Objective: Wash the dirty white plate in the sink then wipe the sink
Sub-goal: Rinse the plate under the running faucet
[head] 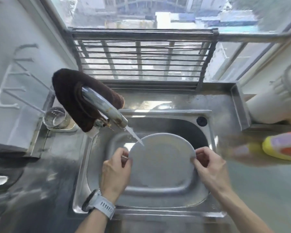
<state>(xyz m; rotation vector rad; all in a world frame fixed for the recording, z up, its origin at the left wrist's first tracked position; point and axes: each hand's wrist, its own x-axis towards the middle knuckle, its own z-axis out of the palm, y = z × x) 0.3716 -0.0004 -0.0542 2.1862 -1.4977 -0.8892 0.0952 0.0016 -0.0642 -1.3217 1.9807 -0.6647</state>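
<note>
Over the steel sink [84,174], the wash is at the rinsing stage, to judge by the running water. Going from the left: a small strainer cup [55,117] stands on the counter by the wall, and next to it a dark brown cloth [71,96] hangs over the tap [106,110]. Water [134,136] runs from the tap and lands on the upper left edge of the white plate [161,158], which is held above the basin, roughly level and tipped a little toward the stream.

The plate's face looks mostly clean, though the frame is too blurred to rule out leftover dirt. Wiping the sink has likely not begun: the cloth is on the tap and neither hand has it.

The left hand [115,169], with a grey watch [99,204] on its wrist, comes up from below and grips the plate's left rim, fingers curled over the edge. The right hand [208,167] reaches in from the lower right and pinches the right rim between thumb and curled fingers. Both forearms angle inward toward the basin.

Further right, on the counter, lies a yellow and orange bottle [282,145], blurred, and behind it a pale rounded container [272,105] sits by the window.
</note>
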